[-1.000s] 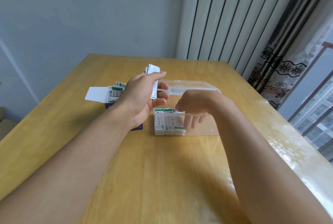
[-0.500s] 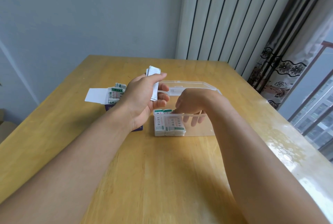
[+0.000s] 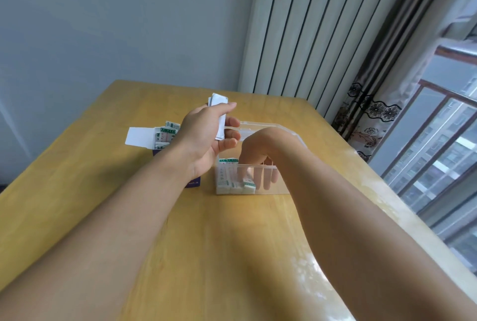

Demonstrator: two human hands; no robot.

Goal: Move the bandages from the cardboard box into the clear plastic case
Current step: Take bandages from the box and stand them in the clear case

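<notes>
Yellow wood makes up the worktop [image 3: 77, 191], and both bare arms reach out over it. Far to the left sits the cardboard box [image 3: 165, 139], dark purple at the bottom, with its white flap folded open to the left. Some bandages in the box [image 3: 165, 132] stick up out of the top, white with green ends. The box is partly hidden behind the left wrist.

Next comes the left hand [image 3: 206, 137], held up above the worktop. Its thumb and fingers are curled round a small bunch of white bandages [image 3: 220, 114], which stands up tall in the grip and pokes out above the thumb.

Just to the right of the box is the clear plastic case [image 3: 271, 189], standing on the worktop with its lid [image 3: 260, 125] tipped open at the back. A row of bandages in the case [image 3: 229, 181] stands packed against its left wall, white with green tips. The rest of the case to the right holds only fingers.

Inside the case is the right hand [image 3: 258, 155], reaching down from above. Its fingers point straight down and show through the clear front wall. The finger nearest the row touches the bandages there. The hand is not gripping anything; the fingers look loose and straight.

Past the worktop on the right hang a striped curtain [image 3: 309, 36] and a patterned one [image 3: 366, 114], beside a window
</notes>
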